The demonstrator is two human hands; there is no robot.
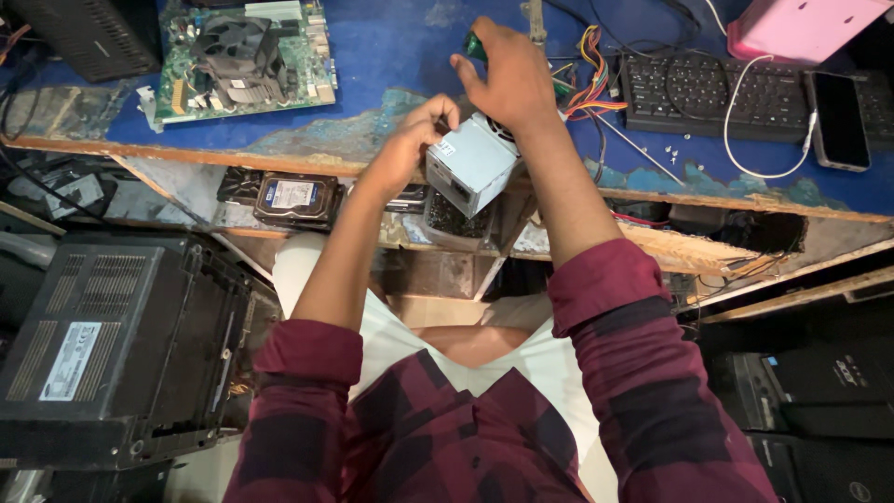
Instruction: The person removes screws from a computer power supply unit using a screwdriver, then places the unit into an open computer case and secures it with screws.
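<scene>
Holding the grey metal box at the blue table's edge, the left hand grips its side, while the right hand pinches something green; tilted, it might slip off

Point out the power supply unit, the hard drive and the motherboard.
power supply unit (pixel 468 166), head view, on its grey metal side, between both hands.
hard drive (pixel 296 198), head view, on its labelled top, on the shelf under the bench.
motherboard (pixel 244 58), head view, on its fan cooler.
</scene>
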